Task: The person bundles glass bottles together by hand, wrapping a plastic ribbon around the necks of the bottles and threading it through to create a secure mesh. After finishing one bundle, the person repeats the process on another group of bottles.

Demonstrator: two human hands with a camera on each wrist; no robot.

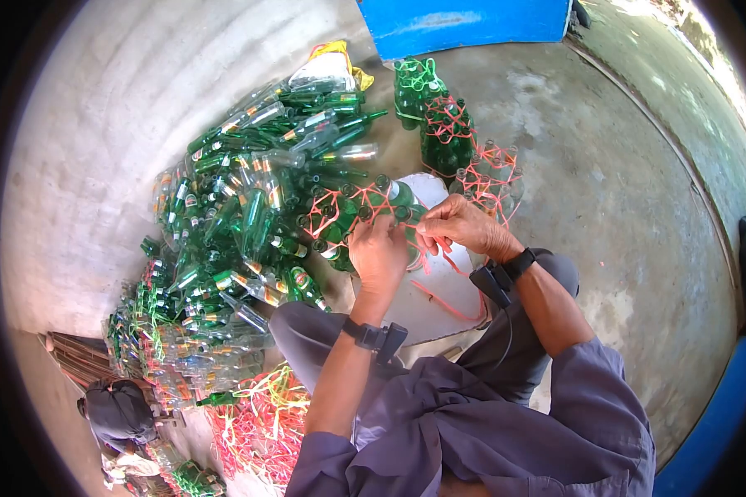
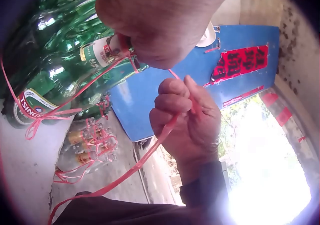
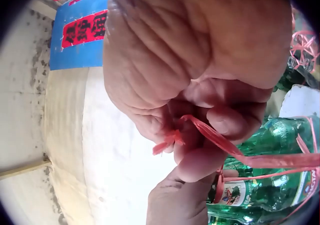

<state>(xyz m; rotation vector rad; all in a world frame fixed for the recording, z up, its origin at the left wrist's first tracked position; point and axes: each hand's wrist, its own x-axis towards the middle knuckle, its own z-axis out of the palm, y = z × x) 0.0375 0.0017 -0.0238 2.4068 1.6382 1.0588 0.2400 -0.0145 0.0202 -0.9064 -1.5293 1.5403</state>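
Observation:
A bundle of green glass beer bottles [image 1: 399, 195] stands on a pale board [image 1: 429, 325] before the seated person, with red plastic strip netted round the necks. At the near side of the bundle, the left hand [image 1: 379, 255] holds the strip with curled fingers close to the bottle tops. The right hand [image 1: 466, 225] is just to its right, pinching the red plastic strip [image 3: 240, 155] between thumb and fingers. In the left wrist view a long tail of strip [image 2: 140, 161] hangs from the right hand [image 2: 185, 117]. The left fingertips are hidden there.
A large pile of loose bottles [image 1: 253, 211] lies against the wall at left. Several netted bundles [image 1: 448, 149] stand beyond the board. Red and yellow strips [image 1: 261, 427] are heaped near the left knee. Another person [image 1: 120, 414] is at lower left; a blue panel [image 1: 464, 23] stands behind.

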